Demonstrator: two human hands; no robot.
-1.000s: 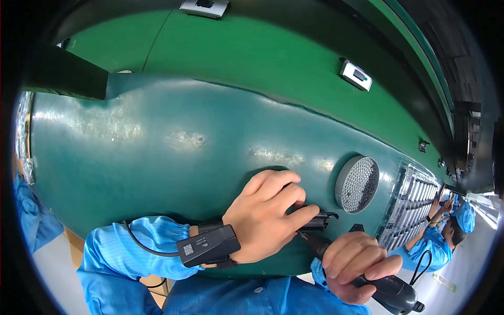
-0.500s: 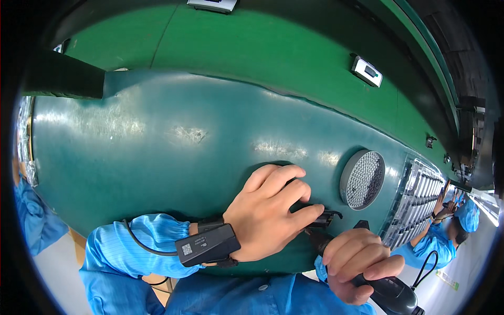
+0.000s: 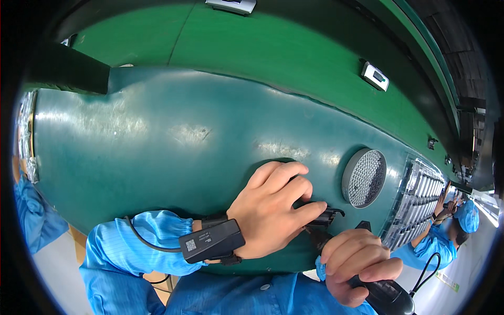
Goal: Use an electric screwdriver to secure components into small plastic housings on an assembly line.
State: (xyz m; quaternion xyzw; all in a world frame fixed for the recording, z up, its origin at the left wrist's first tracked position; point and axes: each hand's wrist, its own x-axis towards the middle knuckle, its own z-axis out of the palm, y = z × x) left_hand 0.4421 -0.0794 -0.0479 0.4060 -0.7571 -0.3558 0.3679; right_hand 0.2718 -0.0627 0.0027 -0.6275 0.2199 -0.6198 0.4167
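Note:
My left hand [image 3: 273, 207] rests on the bench with its fingers curled over a small black plastic part [image 3: 326, 216]; most of the part is hidden under the fingers. A thin hooked end pokes out to the right of my thumb. Wrapped in my right hand [image 3: 357, 265] is a black, corded electric screwdriver [image 3: 386, 295]. Its dark front end [image 3: 318, 237] points up and left at the lower side of the part. Whether the tip touches the part I cannot tell.
Right of my hands stands a round grey dish [image 3: 363, 178] of small balls or beads. Beyond it lies a clear compartment tray [image 3: 415, 202]. A white device [image 3: 375, 76] sits on the green strip [image 3: 294, 58] at the back. A person in blue [image 3: 441, 241] works at the far right.
The view has shifted slightly. Both hands keep nearly the same hold and place, with the screwdriver's front end still beside the black part.

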